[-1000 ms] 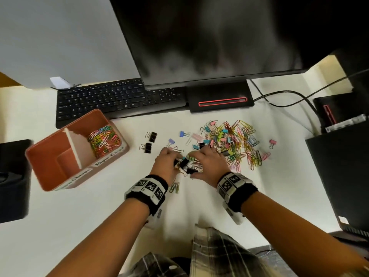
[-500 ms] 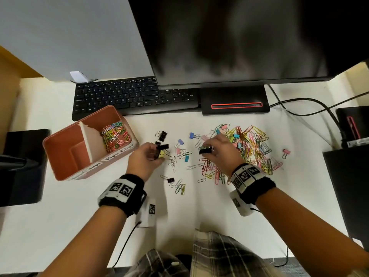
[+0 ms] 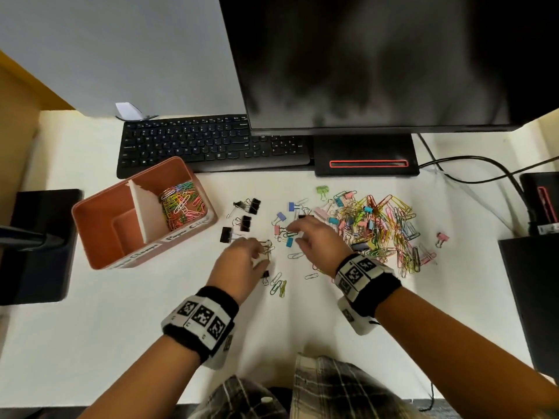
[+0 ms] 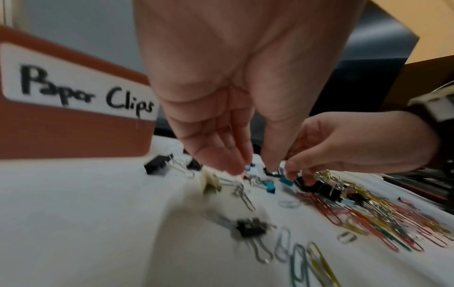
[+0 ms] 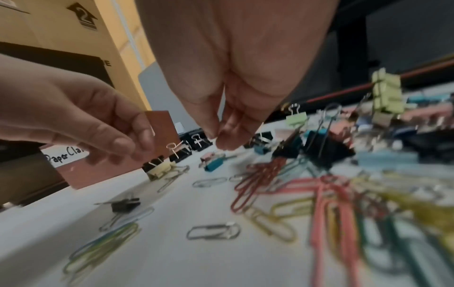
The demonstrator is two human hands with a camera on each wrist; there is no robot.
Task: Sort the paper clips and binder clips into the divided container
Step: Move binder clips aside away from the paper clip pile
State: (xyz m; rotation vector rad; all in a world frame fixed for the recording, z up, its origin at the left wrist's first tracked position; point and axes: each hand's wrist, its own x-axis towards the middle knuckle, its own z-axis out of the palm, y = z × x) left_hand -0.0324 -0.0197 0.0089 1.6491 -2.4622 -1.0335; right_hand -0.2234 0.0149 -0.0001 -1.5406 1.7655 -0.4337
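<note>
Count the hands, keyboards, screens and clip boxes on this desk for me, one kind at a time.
Hands: 2, the left hand and the right hand
Keyboard: 1
Screen: 1
Clip box: 1
Total: 5

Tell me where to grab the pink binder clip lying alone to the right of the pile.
Probably from straight above with the right hand, pinching the pink binder clip across its folded body; its wire handles look thin and low on the desk, and nothing crowds it.
</note>
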